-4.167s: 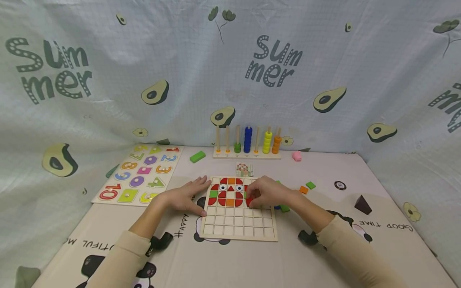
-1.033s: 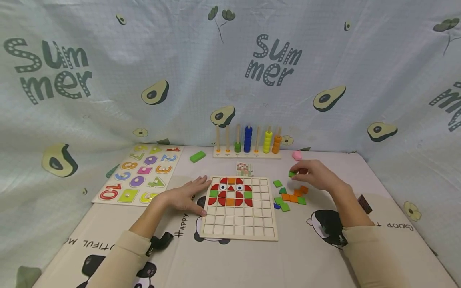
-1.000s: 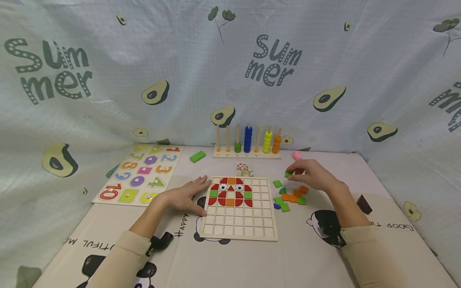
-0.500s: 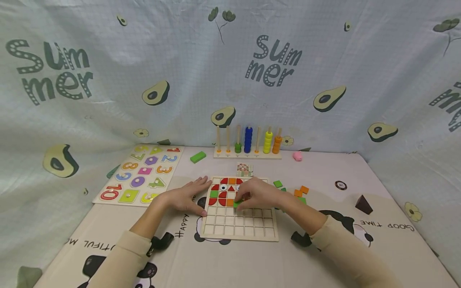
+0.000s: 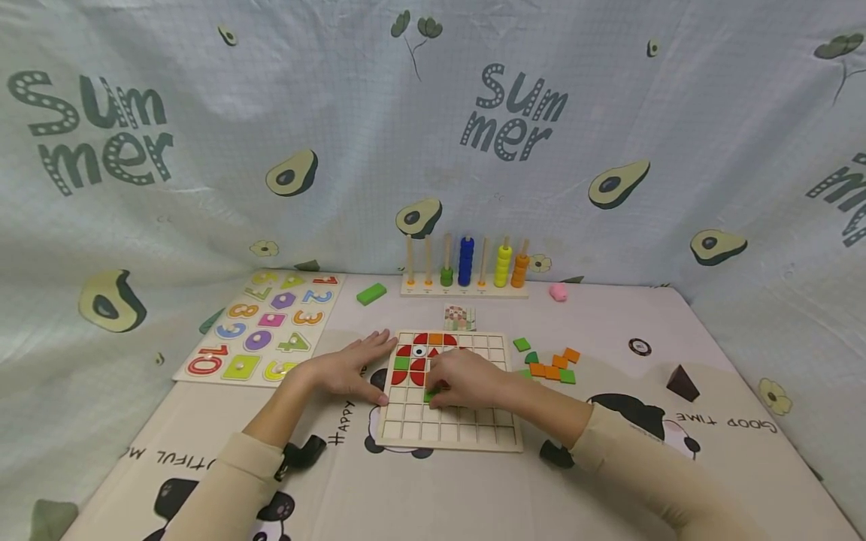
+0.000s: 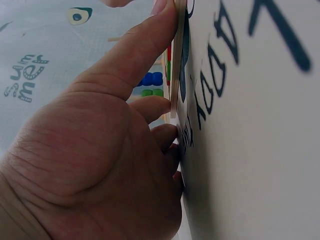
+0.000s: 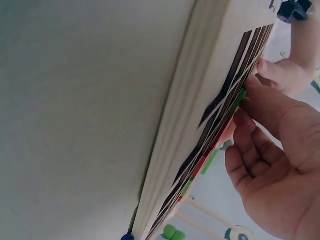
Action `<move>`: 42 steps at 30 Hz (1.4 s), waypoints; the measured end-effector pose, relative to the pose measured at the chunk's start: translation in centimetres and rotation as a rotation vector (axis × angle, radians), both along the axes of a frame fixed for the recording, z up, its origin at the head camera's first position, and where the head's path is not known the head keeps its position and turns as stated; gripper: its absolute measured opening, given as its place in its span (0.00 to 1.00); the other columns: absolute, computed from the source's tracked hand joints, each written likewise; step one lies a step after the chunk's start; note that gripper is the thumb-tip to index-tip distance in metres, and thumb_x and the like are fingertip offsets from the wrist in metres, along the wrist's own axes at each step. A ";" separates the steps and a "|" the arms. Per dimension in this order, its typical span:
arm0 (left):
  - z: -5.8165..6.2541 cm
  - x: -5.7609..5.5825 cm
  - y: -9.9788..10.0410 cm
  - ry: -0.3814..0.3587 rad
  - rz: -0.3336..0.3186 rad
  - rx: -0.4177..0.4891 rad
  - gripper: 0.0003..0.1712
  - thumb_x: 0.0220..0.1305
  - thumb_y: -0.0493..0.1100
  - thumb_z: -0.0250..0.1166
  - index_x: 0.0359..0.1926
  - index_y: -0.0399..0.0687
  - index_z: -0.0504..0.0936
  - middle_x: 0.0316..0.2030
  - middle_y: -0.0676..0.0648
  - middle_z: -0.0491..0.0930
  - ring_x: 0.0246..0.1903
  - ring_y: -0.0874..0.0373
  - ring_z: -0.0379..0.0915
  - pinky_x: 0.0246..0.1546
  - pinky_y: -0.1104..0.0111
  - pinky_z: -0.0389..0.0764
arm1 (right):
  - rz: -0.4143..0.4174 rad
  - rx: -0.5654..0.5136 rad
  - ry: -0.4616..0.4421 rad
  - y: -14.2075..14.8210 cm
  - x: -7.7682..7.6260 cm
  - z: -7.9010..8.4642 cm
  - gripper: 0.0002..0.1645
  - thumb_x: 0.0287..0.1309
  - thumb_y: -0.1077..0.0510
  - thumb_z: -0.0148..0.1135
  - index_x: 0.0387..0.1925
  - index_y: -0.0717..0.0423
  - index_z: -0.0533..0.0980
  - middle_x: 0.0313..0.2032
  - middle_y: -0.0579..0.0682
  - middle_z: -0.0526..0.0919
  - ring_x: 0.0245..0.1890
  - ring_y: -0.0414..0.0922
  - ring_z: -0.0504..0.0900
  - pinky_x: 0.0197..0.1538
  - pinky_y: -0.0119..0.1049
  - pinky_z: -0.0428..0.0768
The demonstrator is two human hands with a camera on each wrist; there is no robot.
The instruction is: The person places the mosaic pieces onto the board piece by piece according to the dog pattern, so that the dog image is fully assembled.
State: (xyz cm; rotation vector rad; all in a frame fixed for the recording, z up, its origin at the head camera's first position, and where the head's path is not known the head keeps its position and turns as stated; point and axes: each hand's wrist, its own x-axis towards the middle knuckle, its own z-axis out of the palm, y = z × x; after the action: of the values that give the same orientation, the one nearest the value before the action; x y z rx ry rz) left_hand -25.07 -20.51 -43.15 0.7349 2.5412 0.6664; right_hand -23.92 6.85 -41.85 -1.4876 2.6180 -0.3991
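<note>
Right hand (image 5: pixel 467 378) pinches a flat green tile (image 5: pixel 428 398) over the wooden grid board (image 5: pixel 448 431). Left hand (image 5: pixel 346 372) spreads at its left edge

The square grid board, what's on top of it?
Red tiles, a green tile, an orange tile and an eye piece. The right grip, pinching another green tile, hides whatever's beneath it.

Your cloth-draped play table (image 5: pixel 467 488)
A hanging sheet (image 5: pixel 358 98) (avocados (image 5: pixel 619 186) and "summer" lettering (image 5: pixel 509 140)) faces you; a bead counter (image 5: pixel 465 294) and number puzzle (image 5: pixel 275 333) sit on your panda-print tablecloth (image 5: pixel 406 500), though home or studio cannot be told
</note>
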 end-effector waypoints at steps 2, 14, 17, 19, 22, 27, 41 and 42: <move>0.1 0.0 0.0 0.000 -0.001 -0.003 0.62 0.47 0.68 0.70 0.76 0.61 0.46 0.76 0.50 0.35 0.74 0.48 0.27 0.71 0.48 0.37 | -0.004 -0.011 -0.034 0.1 0.0 0.0 0.09 0.53 0.49 0.71 0.36 0.44 0.85 0.29 0.33 0.78 0.28 0.33 0.70 0.33 0.24 0.72; -0.1 0.0 0.0 0.001 0.007 -0.002 0.62 0.46 0.68 0.71 0.76 0.62 0.46 0.76 0.51 0.35 0.74 0.48 0.27 0.71 0.47 0.37 | -0.020 -0.099 -0.200 2.2 -0.7 0.5 0.11 0.55 0.49 0.69 0.41 0.44 0.85 0.32 0.34 0.80 0.30 0.34 0.74 0.34 0.27 0.76; -0.1 0.0 0.0 0.001 0.010 -0.003 0.62 0.45 0.69 0.71 0.76 0.63 0.46 0.76 0.52 0.35 0.74 0.49 0.26 0.72 0.48 0.37 | -0.056 -0.155 -0.227 4.3 -1.2 1.5 0.12 0.56 0.50 0.69 0.43 0.43 0.84 0.37 0.38 0.83 0.32 0.36 0.76 0.37 0.31 0.78; -0.1 0.0 0.1 -0.002 0.014 -0.008 0.63 0.45 0.69 0.71 0.76 0.64 0.46 0.76 0.53 0.34 0.74 0.51 0.26 0.72 0.50 0.36 | -0.090 -0.210 -0.229 6.0 -1.7 2.4 0.13 0.56 0.51 0.69 0.45 0.42 0.83 0.41 0.39 0.83 0.35 0.38 0.77 0.39 0.34 0.79; 0.0 0.0 0.0 -0.004 0.014 -0.004 0.63 0.45 0.68 0.71 0.76 0.63 0.46 0.76 0.52 0.34 0.74 0.49 0.26 0.72 0.48 0.36 | -0.159 -0.305 -0.215 8.9 -2.5 3.3 0.16 0.56 0.52 0.69 0.47 0.39 0.82 0.43 0.37 0.82 0.38 0.41 0.77 0.41 0.37 0.79; -0.1 0.0 -0.1 -0.008 0.014 -0.002 0.63 0.46 0.68 0.71 0.76 0.63 0.45 0.76 0.52 0.34 0.74 0.49 0.26 0.71 0.48 0.37 | -0.281 -0.390 -0.167 13.1 -4.0 3.8 0.17 0.55 0.51 0.70 0.48 0.41 0.81 0.43 0.36 0.81 0.37 0.40 0.77 0.41 0.36 0.79; -0.1 0.1 -0.1 0.015 -0.008 0.014 0.62 0.47 0.68 0.70 0.76 0.57 0.47 0.76 0.47 0.35 0.74 0.46 0.27 0.71 0.46 0.37 | -0.566 -0.136 -0.376 22.0 -6.3 1.1 0.15 0.52 0.61 0.70 0.44 0.55 0.83 0.38 0.49 0.84 0.37 0.47 0.75 0.40 0.38 0.77; -0.1 0.1 -0.1 0.015 -0.009 0.014 0.62 0.47 0.67 0.70 0.76 0.57 0.47 0.76 0.47 0.35 0.74 0.46 0.27 0.71 0.46 0.37 | -0.573 -0.128 -0.391 22.4 -6.3 0.9 0.14 0.51 0.61 0.71 0.43 0.55 0.84 0.37 0.48 0.84 0.36 0.47 0.75 0.40 0.38 0.77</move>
State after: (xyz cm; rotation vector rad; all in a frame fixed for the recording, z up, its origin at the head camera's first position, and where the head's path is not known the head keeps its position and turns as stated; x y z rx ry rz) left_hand -24.97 -20.57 -43.28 0.7585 2.5480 0.6792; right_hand -30.24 29.24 -40.98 -0.5625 2.6687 -0.8221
